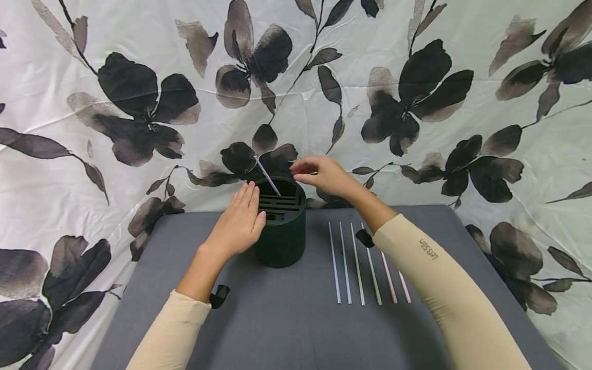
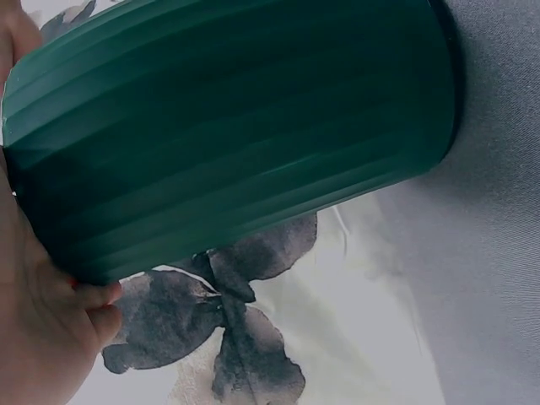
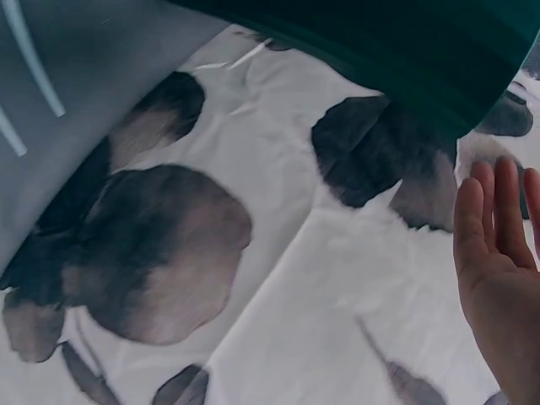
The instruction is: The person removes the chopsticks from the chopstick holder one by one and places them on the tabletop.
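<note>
A dark green ribbed holder (image 1: 280,246) with a slotted black top stands upright near the table's back edge. One pale purple stick (image 1: 267,175) leans out of its rear opening. My left hand (image 1: 238,221) rests against the holder's left rim with straight fingers; the left wrist view shows it at the top end of the green wall (image 2: 236,126). Beside the right rim, my right hand (image 1: 326,176) hovers with loosely bent fingers and nothing in them. In the right wrist view, that hand (image 3: 502,261) is apart from the holder (image 3: 405,51).
Several thin sticks, among them a blue stick (image 1: 334,263), a pale stick (image 1: 357,264) and a pink stick (image 1: 389,277), lie side by side right of the holder on the grey table (image 1: 287,318). A floral cloth (image 1: 333,103) hangs behind the table.
</note>
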`<act>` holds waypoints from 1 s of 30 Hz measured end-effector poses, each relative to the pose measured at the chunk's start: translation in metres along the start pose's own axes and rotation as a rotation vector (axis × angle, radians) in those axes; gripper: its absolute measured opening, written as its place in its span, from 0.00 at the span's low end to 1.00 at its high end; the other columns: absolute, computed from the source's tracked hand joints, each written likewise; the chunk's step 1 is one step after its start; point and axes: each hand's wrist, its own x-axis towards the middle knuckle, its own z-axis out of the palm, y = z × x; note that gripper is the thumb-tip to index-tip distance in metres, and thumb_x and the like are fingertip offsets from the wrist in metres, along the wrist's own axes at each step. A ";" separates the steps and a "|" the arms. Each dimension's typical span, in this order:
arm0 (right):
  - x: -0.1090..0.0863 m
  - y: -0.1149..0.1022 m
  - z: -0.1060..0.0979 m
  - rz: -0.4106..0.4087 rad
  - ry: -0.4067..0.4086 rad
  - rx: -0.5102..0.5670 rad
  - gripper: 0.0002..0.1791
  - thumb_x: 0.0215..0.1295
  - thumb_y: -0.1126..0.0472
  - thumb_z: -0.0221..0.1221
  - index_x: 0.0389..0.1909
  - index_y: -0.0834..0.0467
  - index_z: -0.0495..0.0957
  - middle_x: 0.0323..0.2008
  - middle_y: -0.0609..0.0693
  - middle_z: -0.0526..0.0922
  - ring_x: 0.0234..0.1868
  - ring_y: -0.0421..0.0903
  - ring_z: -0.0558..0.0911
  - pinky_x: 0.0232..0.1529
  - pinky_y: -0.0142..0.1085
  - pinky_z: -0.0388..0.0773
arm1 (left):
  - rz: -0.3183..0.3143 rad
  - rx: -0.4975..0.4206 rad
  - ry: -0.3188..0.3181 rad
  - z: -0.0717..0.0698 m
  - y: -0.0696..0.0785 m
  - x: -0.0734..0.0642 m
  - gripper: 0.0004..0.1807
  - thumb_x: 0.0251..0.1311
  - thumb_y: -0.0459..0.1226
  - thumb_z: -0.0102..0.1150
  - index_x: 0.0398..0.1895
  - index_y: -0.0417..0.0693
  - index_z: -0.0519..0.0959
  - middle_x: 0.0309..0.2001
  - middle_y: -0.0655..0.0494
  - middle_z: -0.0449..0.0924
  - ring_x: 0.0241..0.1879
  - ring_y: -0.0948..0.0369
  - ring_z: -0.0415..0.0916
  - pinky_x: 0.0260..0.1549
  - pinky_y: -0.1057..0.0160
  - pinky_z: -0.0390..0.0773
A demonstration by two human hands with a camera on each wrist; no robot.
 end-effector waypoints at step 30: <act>0.044 -0.028 0.057 0.002 0.010 -0.026 0.09 0.72 0.60 0.64 0.46 0.59 0.87 0.41 0.51 0.89 0.40 0.45 0.85 0.48 0.39 0.82 | -0.008 -0.006 -0.003 0.001 0.000 -0.002 0.38 0.80 0.48 0.33 0.82 0.32 0.48 0.83 0.38 0.41 0.84 0.46 0.35 0.81 0.44 0.46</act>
